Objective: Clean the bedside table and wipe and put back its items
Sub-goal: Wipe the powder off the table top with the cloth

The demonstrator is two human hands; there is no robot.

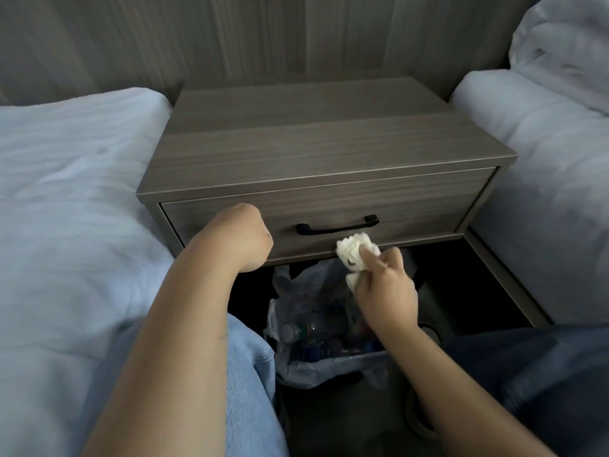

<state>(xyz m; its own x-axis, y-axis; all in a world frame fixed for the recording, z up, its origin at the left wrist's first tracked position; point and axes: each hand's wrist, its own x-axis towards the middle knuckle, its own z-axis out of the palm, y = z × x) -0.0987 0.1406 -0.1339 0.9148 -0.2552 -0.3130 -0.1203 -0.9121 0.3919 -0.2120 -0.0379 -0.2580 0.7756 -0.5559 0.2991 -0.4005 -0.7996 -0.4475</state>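
Grey wood-grain desk [326, 143] stands between two beds with white bedding, one bed [66, 179] on the left and one bed [543, 166] on the right, and backs onto a panelled wall of similar grey wood. Its single drawer [329, 212] is closed and carries a black handle [336, 224] at the centre of the front. The right hand [385, 288] reaches toward the lower edge of the drawer front, its grip pinching a crumpled white tissue [354, 255] between thumb and fingers just below the handle. The left hand [244, 239] is bent at the wrist at the left part of the drawer front, fingers curled under; whether its grip grasps anything cannot be told. Beneath the drawer, in the dark open space under the desk, sits a bin lined with a thin plastic bag [329, 351], holding clear plastic bottles [306, 329] and other litter. Blue denim covers the person's knees [250, 357] at either side of the bin.
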